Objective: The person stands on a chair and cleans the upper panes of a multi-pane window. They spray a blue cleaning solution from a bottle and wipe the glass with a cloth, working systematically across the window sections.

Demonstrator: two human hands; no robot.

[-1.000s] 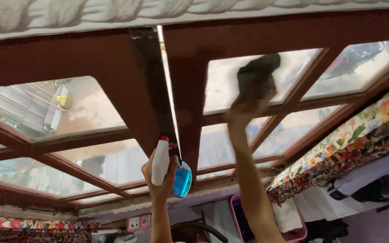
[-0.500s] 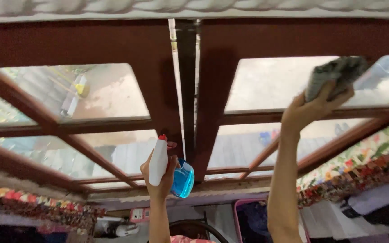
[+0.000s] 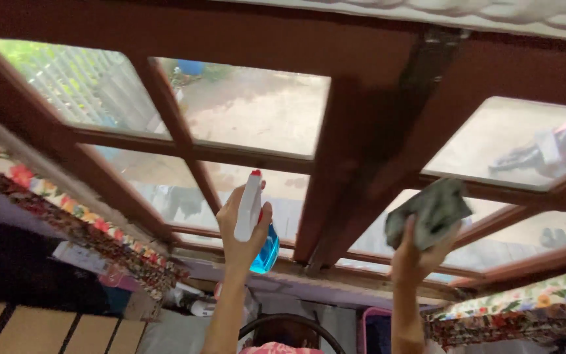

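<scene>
Two hands are up at the window: my left hand (image 3: 244, 226) is wrapped around a white spray bottle (image 3: 251, 208) with a red tip and blue cleaner in its base, held upright in front of the lower middle pane, and my right hand (image 3: 417, 252) grips a crumpled grey cloth (image 3: 435, 211) pressed flat against the glass of the lower right pane (image 3: 397, 233), just right of the central brown wooden post (image 3: 361, 164). I judge that I am in the wiping step, with the sprayer idle. Next, I think, the cloth needs firm strokes out to the corners where glass meets the wooden bars, without knocking the frame. The panes sit in a dark red-brown grid; outside I see bare ground and a parked scooter (image 3: 558, 147). Floral curtain fabric (image 3: 67, 210) runs along the lower left edge, and more at the lower right.
</scene>
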